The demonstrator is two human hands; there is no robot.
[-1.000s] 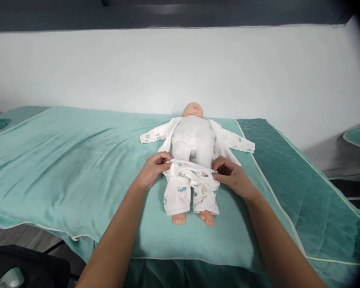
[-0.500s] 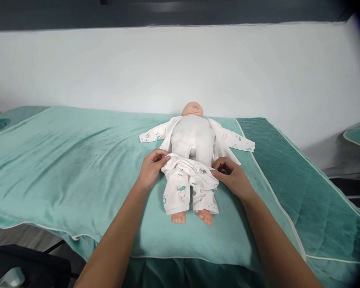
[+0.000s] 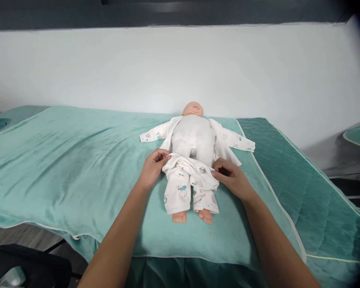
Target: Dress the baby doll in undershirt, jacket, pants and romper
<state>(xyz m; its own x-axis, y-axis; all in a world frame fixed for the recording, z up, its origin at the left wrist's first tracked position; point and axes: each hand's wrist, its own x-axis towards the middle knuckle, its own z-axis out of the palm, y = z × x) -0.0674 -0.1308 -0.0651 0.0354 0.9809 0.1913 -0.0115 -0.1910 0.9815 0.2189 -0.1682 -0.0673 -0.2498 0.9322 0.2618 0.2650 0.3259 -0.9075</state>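
A baby doll (image 3: pixel 193 109) lies on its back, feet toward me, its torso and upper legs pale white. White printed baby pants (image 3: pixel 177 188) cover its lower legs, with the waistband bunched around the thighs and both feet showing below the cuffs. My left hand (image 3: pixel 154 168) pinches the waistband at its left edge. My right hand (image 3: pixel 231 176) grips the bunched waistband at the right edge, its fingertips partly hidden. An open white baby jacket (image 3: pixel 238 142) with the same print is on the doll, its sleeves spread out to both sides.
A light green blanket (image 3: pixel 63 172) lies under the doll, over a darker green quilted cover (image 3: pixel 312 192) on the right. Behind stands a white wall (image 3: pixel 180 68). At the lower left is a black chair-like object (image 3: pixel 27 264) with pale items on it.
Almost nothing differs. Both hands keep their hold on the pants, and the whole view has shifted very slightly.
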